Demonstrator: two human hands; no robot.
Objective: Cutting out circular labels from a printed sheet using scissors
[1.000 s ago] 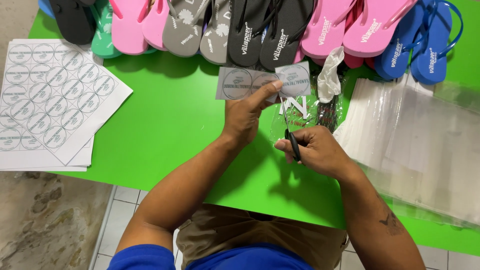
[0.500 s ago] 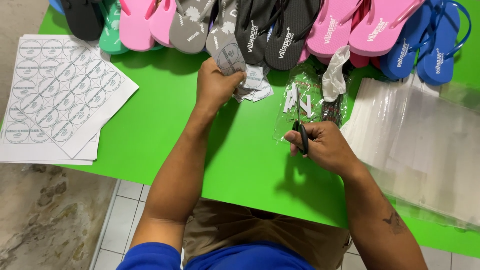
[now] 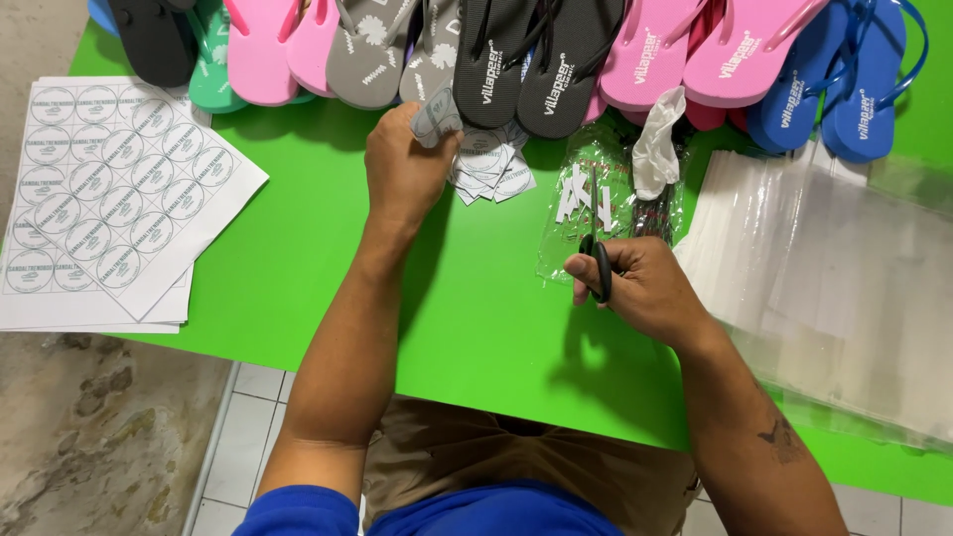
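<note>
My left hand (image 3: 402, 169) is stretched to the far side of the green table (image 3: 298, 258) and pinches a small cut paper label (image 3: 437, 117) over a pile of cut labels (image 3: 491, 164) lying just below the black flip-flops (image 3: 531, 60). My right hand (image 3: 635, 288) rests on the table nearer me and grips black-handled scissors (image 3: 599, 253), blades pointing away over a clear plastic bag (image 3: 596, 199).
A row of flip-flops in black, green, pink (image 3: 263, 45), grey and blue (image 3: 844, 74) lines the far edge. Sheets of round printed labels (image 3: 109, 189) lie at the left. A stack of clear plastic bags (image 3: 844, 288) covers the right side. A crumpled white scrap (image 3: 657, 139) lies by the pink pair.
My left hand carried the cut label away from the scissors, up and left to the pile by the black flip-flops. My right hand stayed in place with the scissors.
</note>
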